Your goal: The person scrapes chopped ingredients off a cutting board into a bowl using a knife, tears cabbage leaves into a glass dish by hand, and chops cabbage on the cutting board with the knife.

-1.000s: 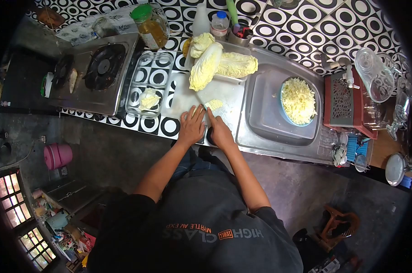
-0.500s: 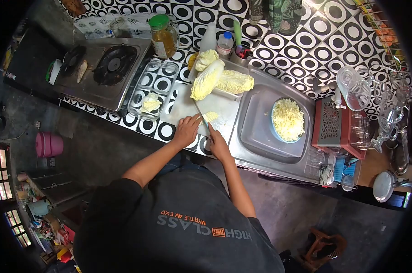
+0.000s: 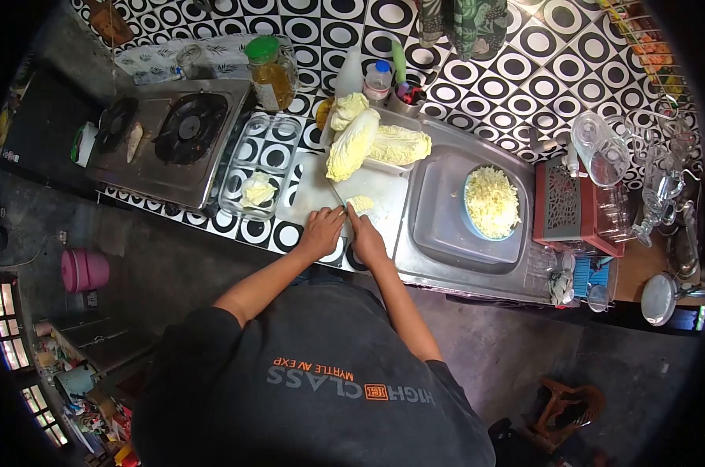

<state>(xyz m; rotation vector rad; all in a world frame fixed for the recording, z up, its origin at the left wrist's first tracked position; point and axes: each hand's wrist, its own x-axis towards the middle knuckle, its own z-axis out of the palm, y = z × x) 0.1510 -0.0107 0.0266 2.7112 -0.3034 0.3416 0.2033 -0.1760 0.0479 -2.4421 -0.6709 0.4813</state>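
Note:
My right hand is closed on the handle of a knife, whose blade points up and left over the white cutting board. Just left of it, my left hand presses down at the board's front edge, its fingers close together; what lies under them is hidden. Cut pale-yellow cabbage lies right beside the blade. Behind, a whole cabbage leans across the tray's front edge. Another cabbage and a smaller cabbage piece rest in the white tray.
A glass dish holding a cabbage piece stands left, beside the stove. To the right, a bowl of chopped cabbage sits in the sink. Behind are a green-lidded jar and a blue-capped bottle.
The camera view has shifted and turned slightly. Both hands remain at the board's front edge, with the knife still in my right hand and small shifts of the fingers.

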